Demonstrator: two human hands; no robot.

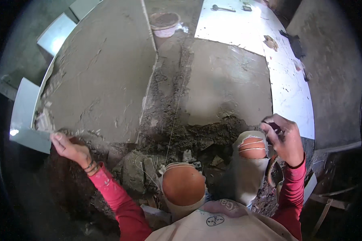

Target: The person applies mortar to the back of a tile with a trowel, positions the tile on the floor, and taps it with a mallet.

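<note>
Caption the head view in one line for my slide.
Left hand at the corner of a mortar-coated panel, right hand near a smoothed mortar bed.

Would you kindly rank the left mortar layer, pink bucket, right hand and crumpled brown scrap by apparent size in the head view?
1. Left mortar layer
2. Right hand
3. Pink bucket
4. Crumpled brown scrap
The hand is nearer the camera than the bucket, which enlarges it.

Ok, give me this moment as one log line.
left hand: by near-left corner, mortar-coated panel | right hand: curled, near grey mortar bed | bucket: far side | grips: unclear
</note>
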